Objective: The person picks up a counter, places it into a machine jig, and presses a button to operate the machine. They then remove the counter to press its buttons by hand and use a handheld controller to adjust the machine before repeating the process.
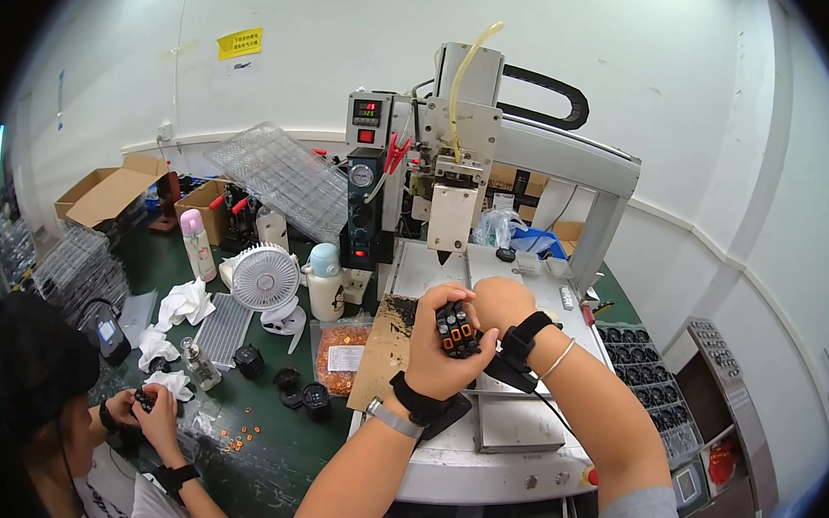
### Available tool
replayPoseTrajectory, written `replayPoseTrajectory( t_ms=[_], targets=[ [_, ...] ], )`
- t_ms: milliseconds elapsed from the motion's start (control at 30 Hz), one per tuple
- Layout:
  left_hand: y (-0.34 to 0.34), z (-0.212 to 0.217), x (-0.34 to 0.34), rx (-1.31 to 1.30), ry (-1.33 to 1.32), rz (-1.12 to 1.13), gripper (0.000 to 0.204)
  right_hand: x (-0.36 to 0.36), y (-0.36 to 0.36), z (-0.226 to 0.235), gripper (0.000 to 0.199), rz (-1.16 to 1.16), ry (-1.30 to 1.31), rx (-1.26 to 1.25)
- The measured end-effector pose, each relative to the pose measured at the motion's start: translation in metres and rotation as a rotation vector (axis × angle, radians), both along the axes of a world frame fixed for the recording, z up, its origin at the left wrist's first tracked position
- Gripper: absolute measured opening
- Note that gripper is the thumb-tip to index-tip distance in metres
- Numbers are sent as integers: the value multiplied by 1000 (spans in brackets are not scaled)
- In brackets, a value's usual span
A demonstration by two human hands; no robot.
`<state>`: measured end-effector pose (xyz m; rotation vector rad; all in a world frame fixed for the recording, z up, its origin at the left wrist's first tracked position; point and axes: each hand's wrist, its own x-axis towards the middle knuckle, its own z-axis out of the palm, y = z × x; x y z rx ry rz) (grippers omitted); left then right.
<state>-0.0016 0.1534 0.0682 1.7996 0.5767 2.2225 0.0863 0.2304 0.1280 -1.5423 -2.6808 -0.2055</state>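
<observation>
My left hand (432,360) is closed around a black plastic connector-like part (455,324) with orange inserts and several round openings on its face. Just beyond it, my right hand (502,304) is bent at the wrist, its back turned up. Its fingers are hidden, so whether they touch the part cannot be made out. Both hands are in front of a benchtop machine's pointed black tip (444,258), above its pale metal bed (521,375). A brown board (380,357) with black crumbs lies left of my left hand.
At the left another person (54,408) handles a small black part. A white fan (266,278), a bottle (324,282), a bag of orange pieces (340,354) and black round parts (316,397) stand on the green table. Trays of black parts (649,383) lie at the right.
</observation>
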Motion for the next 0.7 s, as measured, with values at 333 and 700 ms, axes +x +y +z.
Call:
replayPoseTrajectory(
  t_ms=[333,700],
  targets=[
    [-4,1,1,5,-11,-21,55,3,13,0,16,82,-90,-21],
    [-1,0,-3,-23,-18,57,55,4,-4,-44,41,231,47,140]
  ],
)
